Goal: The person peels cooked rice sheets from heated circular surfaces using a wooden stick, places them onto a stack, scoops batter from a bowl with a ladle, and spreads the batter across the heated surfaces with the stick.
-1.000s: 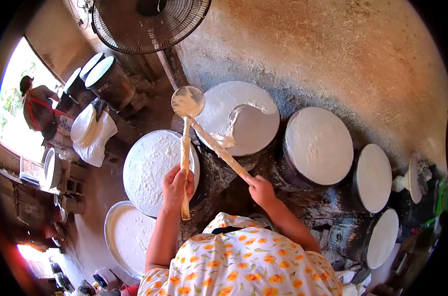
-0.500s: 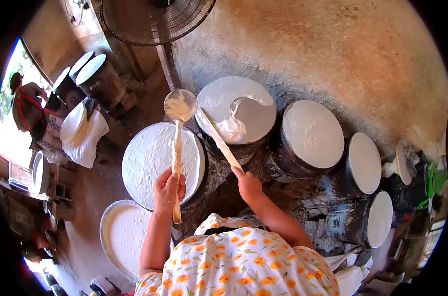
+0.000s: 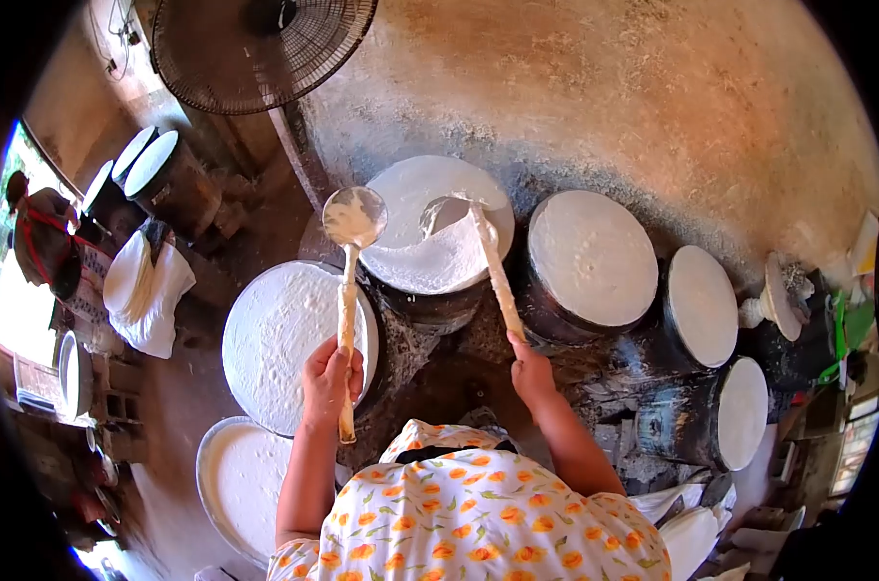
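Note:
My left hand (image 3: 331, 380) is closed round the handle of a ladle (image 3: 347, 290), whose round, batter-smeared bowl is raised by the left edge of the back drum. My right hand (image 3: 530, 373) grips a batter-coated stick (image 3: 495, 271). The stick's far end touches the white layer on the back drum's round top (image 3: 410, 194), where a curved band of batter lies beside a smoother patch. Nearer me on the left stands another drum with a lumpy white top (image 3: 282, 339). Below it is a wide basin of white batter (image 3: 250, 484).
More white-topped drums stand to the right (image 3: 594, 257), (image 3: 703, 305), (image 3: 742, 414). A fan (image 3: 265, 48) hangs over the upper left, before a rough wall (image 3: 604, 87). At far left a person (image 3: 44, 232) stands near other drums (image 3: 173, 184) and a white cloth (image 3: 158, 300).
My right hand and the stick have swung right, and the stick's tip crossed the back drum's top. Batter there is now spread in a wider band. My left hand still holds the ladle raised.

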The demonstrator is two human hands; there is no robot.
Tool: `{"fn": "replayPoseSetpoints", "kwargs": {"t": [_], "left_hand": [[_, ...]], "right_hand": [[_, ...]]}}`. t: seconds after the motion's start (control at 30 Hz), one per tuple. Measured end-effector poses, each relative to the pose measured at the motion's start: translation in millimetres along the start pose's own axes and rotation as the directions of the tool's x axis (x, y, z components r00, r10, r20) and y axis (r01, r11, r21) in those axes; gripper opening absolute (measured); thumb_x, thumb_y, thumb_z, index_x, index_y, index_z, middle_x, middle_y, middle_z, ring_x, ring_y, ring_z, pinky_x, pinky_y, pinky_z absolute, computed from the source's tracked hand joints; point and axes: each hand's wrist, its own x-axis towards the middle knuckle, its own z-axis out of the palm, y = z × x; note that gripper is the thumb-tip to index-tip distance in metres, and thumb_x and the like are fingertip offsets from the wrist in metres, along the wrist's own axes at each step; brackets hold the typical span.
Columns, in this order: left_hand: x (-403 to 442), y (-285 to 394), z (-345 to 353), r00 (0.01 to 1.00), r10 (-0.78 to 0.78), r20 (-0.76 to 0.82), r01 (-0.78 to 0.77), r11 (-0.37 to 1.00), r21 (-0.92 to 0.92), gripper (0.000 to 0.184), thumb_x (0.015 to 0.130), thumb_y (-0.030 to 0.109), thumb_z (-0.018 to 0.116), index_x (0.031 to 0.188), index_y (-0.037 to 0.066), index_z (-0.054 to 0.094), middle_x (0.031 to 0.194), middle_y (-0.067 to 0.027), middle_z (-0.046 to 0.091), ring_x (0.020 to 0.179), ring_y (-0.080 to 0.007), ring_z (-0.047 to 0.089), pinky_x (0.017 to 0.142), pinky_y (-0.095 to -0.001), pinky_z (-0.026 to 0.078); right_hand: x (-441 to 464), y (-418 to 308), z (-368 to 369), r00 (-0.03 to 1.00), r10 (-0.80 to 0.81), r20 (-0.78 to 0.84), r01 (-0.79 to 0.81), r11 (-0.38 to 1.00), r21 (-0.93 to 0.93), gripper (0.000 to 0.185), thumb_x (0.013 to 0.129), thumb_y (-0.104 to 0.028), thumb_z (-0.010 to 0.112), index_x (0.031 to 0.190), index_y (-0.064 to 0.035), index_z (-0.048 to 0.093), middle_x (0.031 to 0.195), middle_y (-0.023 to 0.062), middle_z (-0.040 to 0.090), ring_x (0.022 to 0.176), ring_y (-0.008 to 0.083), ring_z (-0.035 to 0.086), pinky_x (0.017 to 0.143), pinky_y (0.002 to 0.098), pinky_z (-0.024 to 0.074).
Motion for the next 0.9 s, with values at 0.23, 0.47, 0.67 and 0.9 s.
{"fn": "replayPoseSetpoints", "kwargs": {"t": [0.23,0.47,0.67,0.9], "left_hand": [[11.6,7.0,17.1,1.000,0.014,0.012,-0.015,0.998,0.056,0.023,0.095,0.016,0.041,0.079,0.003,0.051,0.056,-0.0030,0.048,0.037,-0.0094,0.042,0.035,-0.0229,0.033],[22.4,11.1,40.1,1.000,0.020,0.009,-0.021,0.999,0.046,0.022,0.095,0.015,0.040,0.080,0.003,0.051,0.055,-0.0024,0.046,0.037,-0.0093,0.041,0.036,-0.0227,0.033],[24.5,21.6,52.3,0.999,0.009,-0.040,-0.007,0.999,0.034,0.022,0.095,0.015,0.041,0.080,0.003,0.051,0.054,-0.0024,0.046,0.037,-0.0091,0.041,0.035,-0.0226,0.033],[17.1,14.7,43.1,0.998,0.026,-0.054,-0.022,0.998,0.065,0.023,0.095,0.017,0.041,0.079,0.004,0.051,0.053,-0.0031,0.048,0.035,-0.0098,0.041,0.034,-0.0226,0.032]], "right_hand": [[-43.7,11.9,-21.8,0.921,-0.020,0.390,0.048,0.997,-0.060,0.053,0.084,-0.011,0.048,0.130,-0.0366,0.048,0.073,0.0193,0.057,0.066,0.0379,0.059,0.062,0.0456,0.0494],[38.0,34.0,-20.1,0.998,-0.002,0.070,0.008,0.996,-0.088,0.048,0.083,-0.006,0.049,0.126,-0.0266,0.054,0.073,0.0187,0.057,0.066,0.0363,0.060,0.062,0.0455,0.0495],[15.2,37.3,-19.1,0.969,-0.142,0.200,0.140,0.990,0.024,0.049,0.079,0.000,0.051,0.123,-0.0210,0.057,0.077,0.0242,0.060,0.070,0.0384,0.059,0.064,0.0464,0.0484],[132.1,47.6,8.2,0.991,-0.054,-0.119,0.075,0.982,0.173,0.043,0.078,0.004,0.049,0.118,-0.0075,0.059,0.100,0.0219,0.063,0.090,0.0382,0.061,0.075,0.0412,0.0502]]}}
